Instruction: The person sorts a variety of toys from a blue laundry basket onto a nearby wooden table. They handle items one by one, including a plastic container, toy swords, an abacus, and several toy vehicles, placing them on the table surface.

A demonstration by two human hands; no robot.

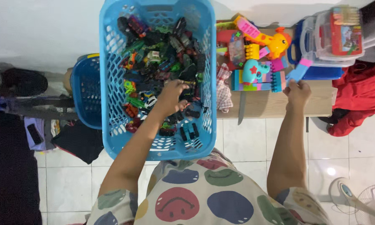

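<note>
light-blue slotted plastic basket [112,83]: heaped with small toy cars [162,66]; left hand [170,98] fingers curled among them, grasp unclear. right hand [297,92] pinching flat light-blue plastic piece [296,73]; sorting barely begun.

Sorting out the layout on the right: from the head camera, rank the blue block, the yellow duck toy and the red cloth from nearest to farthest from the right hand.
From the right hand:
1. Blue block, touching its fingertips.
2. Yellow duck toy, up and left on the table.
3. Red cloth, off to the right.

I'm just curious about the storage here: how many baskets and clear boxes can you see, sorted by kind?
Light blue basket, where the left hand digs among toy cars: 1
Dark blue basket: 1
Clear plastic boxes: 2
Total: 4
The right hand grips a blue toy piece.
</note>
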